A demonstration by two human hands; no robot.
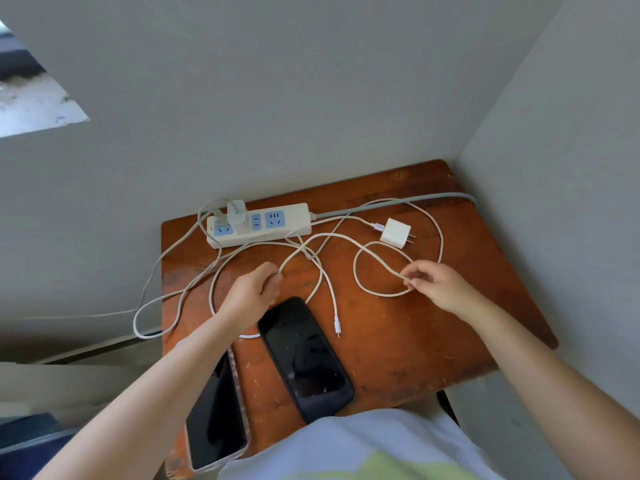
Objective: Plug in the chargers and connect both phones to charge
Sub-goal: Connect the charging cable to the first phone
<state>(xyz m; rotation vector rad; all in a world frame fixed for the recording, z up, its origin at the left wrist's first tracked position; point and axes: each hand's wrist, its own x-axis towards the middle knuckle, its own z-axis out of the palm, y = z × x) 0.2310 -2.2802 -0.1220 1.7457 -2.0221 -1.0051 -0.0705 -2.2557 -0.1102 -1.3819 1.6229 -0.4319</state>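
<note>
A white power strip (294, 216) lies at the back of the wooden table (415, 341), with one white charger (236, 216) plugged into it. A second white charger (395, 232) lies loose on its side to the right, prongs bare. White cables (367, 289) tangle across the table; one free connector end (337, 326) rests near the middle. My left hand (254, 289) pinches a cable loop. My right hand (436, 282) pinches another cable loop. A black phone (306, 358) lies screen up in front. A second phone (216, 424) lies partly under my left forearm.
Grey walls close in behind and on the right of the table. The strip's grey cord (398, 204) runs along the back edge to the right. One white cable hangs off the table's left edge (145, 323). My shirt covers the table's front edge.
</note>
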